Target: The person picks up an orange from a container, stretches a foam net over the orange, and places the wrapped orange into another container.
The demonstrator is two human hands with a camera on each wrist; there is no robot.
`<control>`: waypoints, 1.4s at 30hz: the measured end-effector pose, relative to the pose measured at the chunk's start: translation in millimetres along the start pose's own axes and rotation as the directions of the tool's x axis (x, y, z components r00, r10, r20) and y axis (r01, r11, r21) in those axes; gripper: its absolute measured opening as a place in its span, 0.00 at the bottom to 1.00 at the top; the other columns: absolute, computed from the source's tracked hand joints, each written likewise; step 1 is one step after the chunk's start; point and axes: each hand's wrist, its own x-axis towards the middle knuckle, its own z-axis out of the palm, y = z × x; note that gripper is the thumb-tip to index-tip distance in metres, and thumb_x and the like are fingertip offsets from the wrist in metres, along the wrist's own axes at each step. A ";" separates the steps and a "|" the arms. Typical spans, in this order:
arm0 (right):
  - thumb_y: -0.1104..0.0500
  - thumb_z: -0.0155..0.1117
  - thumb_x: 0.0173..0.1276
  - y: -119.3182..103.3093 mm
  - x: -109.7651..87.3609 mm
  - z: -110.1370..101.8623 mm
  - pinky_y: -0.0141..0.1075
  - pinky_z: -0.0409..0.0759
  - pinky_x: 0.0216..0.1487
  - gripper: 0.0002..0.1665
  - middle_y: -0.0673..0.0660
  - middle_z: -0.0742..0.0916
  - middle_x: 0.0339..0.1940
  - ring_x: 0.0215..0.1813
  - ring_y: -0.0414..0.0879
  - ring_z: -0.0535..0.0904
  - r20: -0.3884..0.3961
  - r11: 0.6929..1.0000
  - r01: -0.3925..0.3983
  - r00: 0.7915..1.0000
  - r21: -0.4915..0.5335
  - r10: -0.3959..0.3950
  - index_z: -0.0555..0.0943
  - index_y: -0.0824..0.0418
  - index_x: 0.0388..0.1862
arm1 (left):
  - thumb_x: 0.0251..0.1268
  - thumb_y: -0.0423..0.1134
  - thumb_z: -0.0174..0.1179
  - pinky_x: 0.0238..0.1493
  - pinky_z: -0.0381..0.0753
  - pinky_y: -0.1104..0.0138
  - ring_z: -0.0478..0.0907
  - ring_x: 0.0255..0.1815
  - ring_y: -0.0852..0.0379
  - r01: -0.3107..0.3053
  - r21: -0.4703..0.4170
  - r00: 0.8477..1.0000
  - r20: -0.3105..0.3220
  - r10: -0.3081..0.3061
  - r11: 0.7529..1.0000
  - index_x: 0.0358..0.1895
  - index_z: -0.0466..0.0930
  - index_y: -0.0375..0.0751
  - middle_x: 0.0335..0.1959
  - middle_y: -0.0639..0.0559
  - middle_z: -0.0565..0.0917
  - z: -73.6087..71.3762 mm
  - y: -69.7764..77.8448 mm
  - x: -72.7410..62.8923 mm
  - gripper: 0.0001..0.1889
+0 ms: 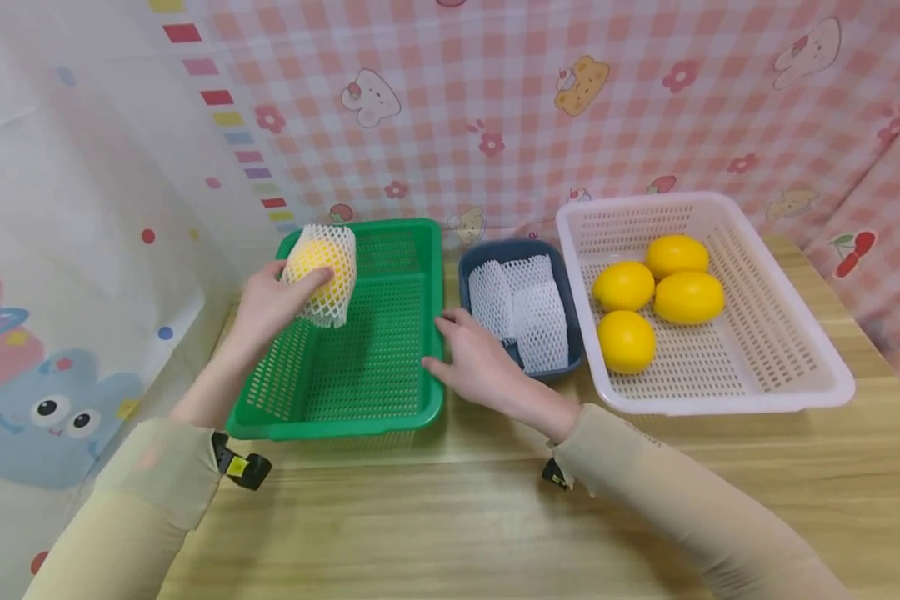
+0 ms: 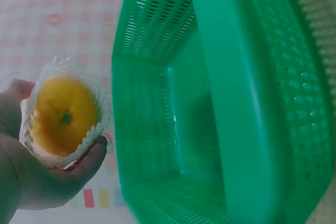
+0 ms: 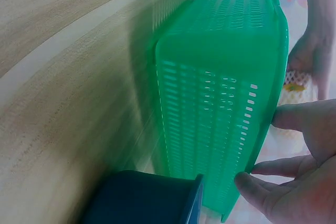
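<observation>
A yellow lemon (image 2: pixel 65 116) sits inside a white foam net sleeve (image 1: pixel 342 292), and my left hand (image 1: pixel 270 304) grips both, thumb across the front. That hand is raised over the left side of the green basket (image 1: pixel 432 400). In the left wrist view one end of the fruit shows through the sleeve's opening. My right hand (image 1: pixel 480 362) holds the green basket's right rim, with fingertips (image 3: pixel 247 179) on the outer side and the thumb at the edge. Nothing lies on the visible part of the green basket's floor.
Right of the green basket stands a dark blue bin (image 1: pixel 576 350) with several white foam nets (image 1: pixel 537 308). Beyond it, a white basket (image 1: pixel 780 400) holds several lemons (image 1: pixel 688 297). Everything stands on a wooden table (image 1: pixel 435 525) against a pink checked curtain (image 1: pixel 465 100).
</observation>
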 end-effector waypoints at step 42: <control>0.51 0.70 0.74 3.4 -1.0 0.8 0.51 0.79 0.75 0.40 0.68 0.75 0.77 0.74 0.59 0.77 -0.002 1.000 0.006 1.000 -0.006 -0.006 0.70 0.71 0.77 | 0.71 0.59 0.58 0.61 0.84 0.47 0.82 0.59 0.34 -0.032 0.473 0.999 0.053 0.008 0.881 0.68 0.71 0.22 0.63 0.27 0.81 105.9 30.8 81.6 0.41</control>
